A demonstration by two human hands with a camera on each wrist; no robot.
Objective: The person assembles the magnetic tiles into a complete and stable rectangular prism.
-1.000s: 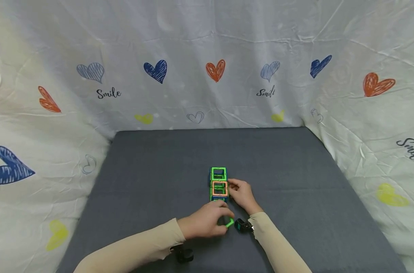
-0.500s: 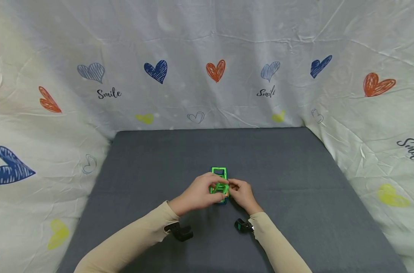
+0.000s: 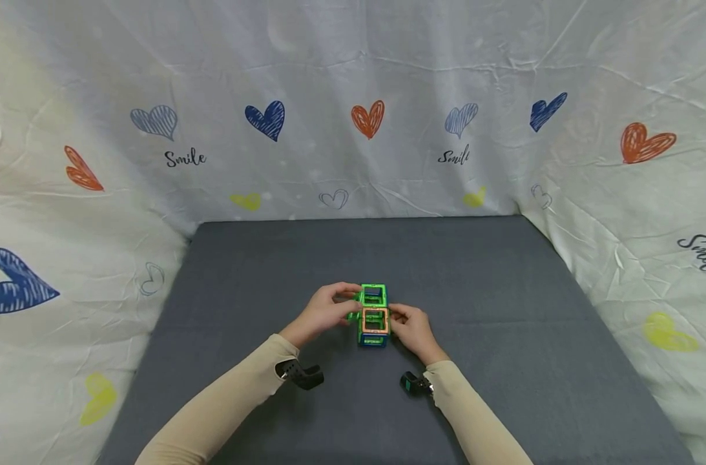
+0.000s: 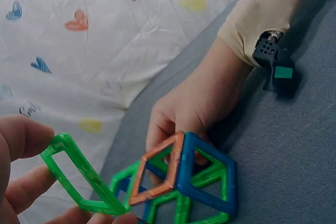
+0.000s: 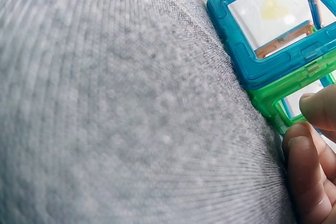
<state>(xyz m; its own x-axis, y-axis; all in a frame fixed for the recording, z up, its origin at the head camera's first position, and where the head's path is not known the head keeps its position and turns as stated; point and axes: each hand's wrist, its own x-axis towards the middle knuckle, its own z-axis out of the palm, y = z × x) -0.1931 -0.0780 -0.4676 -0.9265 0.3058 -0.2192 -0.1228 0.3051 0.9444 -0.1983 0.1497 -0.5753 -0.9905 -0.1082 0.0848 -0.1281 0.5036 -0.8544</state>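
A two-cube block of square magnetic tiles (image 3: 374,309) stands on the table, with green on the far top and an orange tile (image 4: 176,163) on the near top. Its near end is a blue tile (image 4: 184,174). At the block's left side, my left hand (image 3: 320,313) pinches a loose green magnetic tile (image 4: 90,174) by its edges, held tilted. My right hand (image 3: 415,334) is on the other side, thumb and fingertips gripping the lower edge of a green side tile (image 5: 273,103). The block partly covers the right fingers in the left wrist view.
The dark grey tabletop (image 3: 259,271) extends around the block. White cloth (image 3: 312,161) printed with hearts hangs behind it and along both sides. Each wrist carries a black strap-on camera, one beside the left sleeve (image 3: 306,376) and one beside the right (image 3: 413,383).
My left hand has carried the green tile from in front of the block, over its top, to its left side. The right hand has stayed in place at the block's right side.
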